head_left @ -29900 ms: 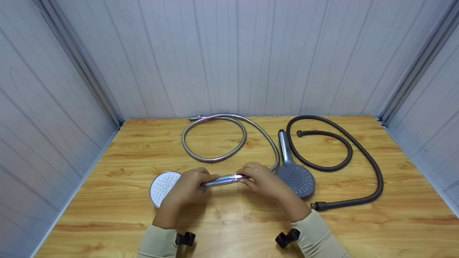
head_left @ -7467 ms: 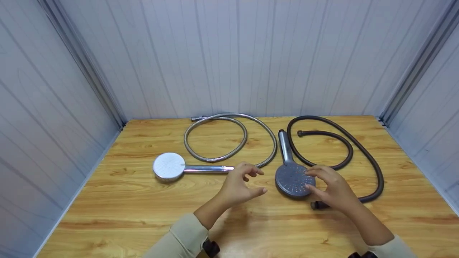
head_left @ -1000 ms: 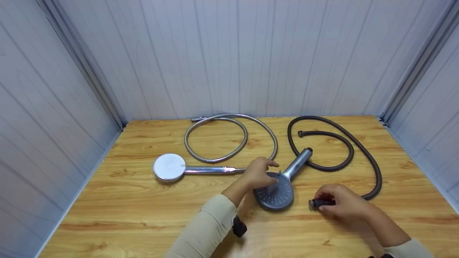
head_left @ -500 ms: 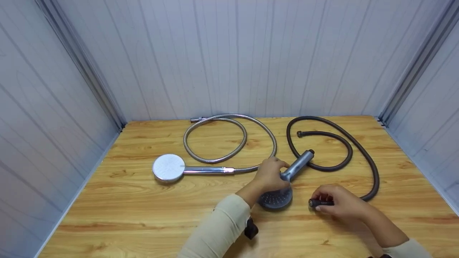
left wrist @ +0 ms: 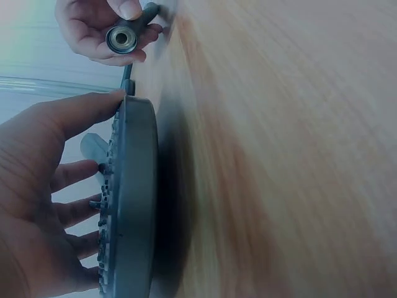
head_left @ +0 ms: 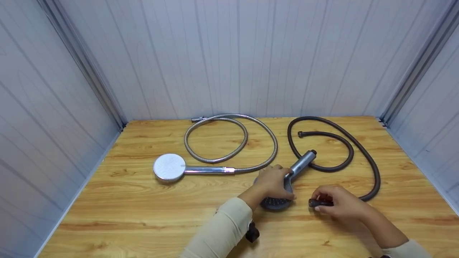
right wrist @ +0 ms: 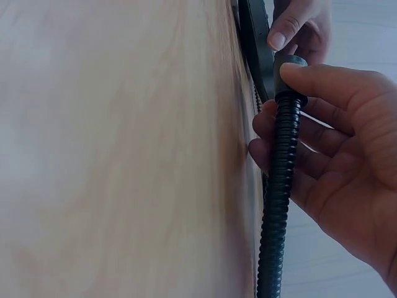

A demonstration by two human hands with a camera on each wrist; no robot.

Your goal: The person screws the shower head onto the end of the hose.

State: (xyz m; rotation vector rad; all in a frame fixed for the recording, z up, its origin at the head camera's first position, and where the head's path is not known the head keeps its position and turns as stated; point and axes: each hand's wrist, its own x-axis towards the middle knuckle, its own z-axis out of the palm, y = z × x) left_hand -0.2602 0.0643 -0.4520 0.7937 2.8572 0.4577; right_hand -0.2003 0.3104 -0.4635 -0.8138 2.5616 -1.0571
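Observation:
My left hand [head_left: 274,182] lies over the grey shower head [head_left: 276,203], its thumb at the rim and its fingers across the nozzle face. In the left wrist view the shower head [left wrist: 138,198] shows edge-on beside the thumb. Its silver-grey handle [head_left: 303,163] slants to the back right, crossing the dark hose. With thumb and fingers, my right hand [head_left: 340,202] holds the end fitting of the dark shower hose [head_left: 375,172]. That fitting [right wrist: 289,77] is ribless and black in the right wrist view, and its open end [left wrist: 121,38] faces the left wrist camera.
A chrome shower head [head_left: 169,167] lies at the left, joined to a looped metal hose [head_left: 215,159]. The dark hose's other end [head_left: 300,134] lies inside its loop at the back right. Pale panel walls [head_left: 229,57] enclose the wooden table [head_left: 125,215].
Thirty seconds ago both hands held the chrome shower head and its hose. Since then the grey shower head has turned, handle rightward. Lately my left hand has shifted over it; the right keeps the fitting.

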